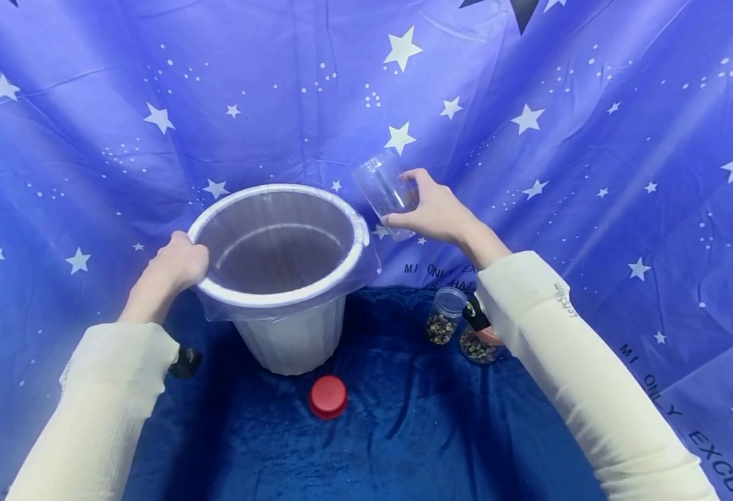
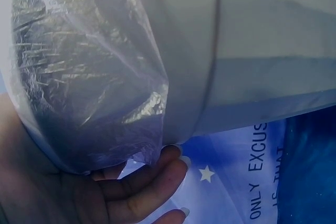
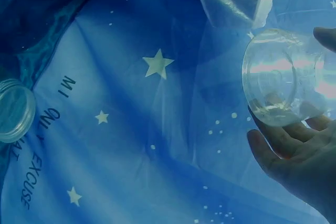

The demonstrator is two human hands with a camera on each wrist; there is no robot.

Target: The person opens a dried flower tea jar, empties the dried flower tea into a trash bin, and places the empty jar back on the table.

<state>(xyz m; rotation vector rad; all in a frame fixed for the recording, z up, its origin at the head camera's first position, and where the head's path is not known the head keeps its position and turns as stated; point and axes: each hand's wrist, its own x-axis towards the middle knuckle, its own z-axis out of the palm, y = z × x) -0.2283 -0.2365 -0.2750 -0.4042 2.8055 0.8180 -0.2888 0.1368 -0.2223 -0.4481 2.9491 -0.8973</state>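
Observation:
A white bin (image 1: pixel 291 341) stands on the blue cloth, with a clear plastic liner (image 2: pixel 89 77) folded over its rim. My left hand (image 1: pixel 177 263) grips the rim at the left side, its fingers curled beneath the liner's edge in the left wrist view. To the right of the bin, above rim height, my right hand (image 1: pixel 435 209) holds a clear plastic jar (image 1: pixel 381 191) between thumb and fingers. The jar has no lid on, is tilted with its upper end leaning left toward the bin, and looks see-through throughout in the right wrist view (image 3: pixel 278 77).
A red lid (image 1: pixel 328 396) lies in front of the bin. Farther right stand an uncapped jar (image 1: pixel 441 327) of small mixed pieces and a similar jar (image 1: pixel 479 348) with an orange-red lid, partly hidden by the right sleeve. A starry purple curtain (image 1: pixel 266 90) hangs behind.

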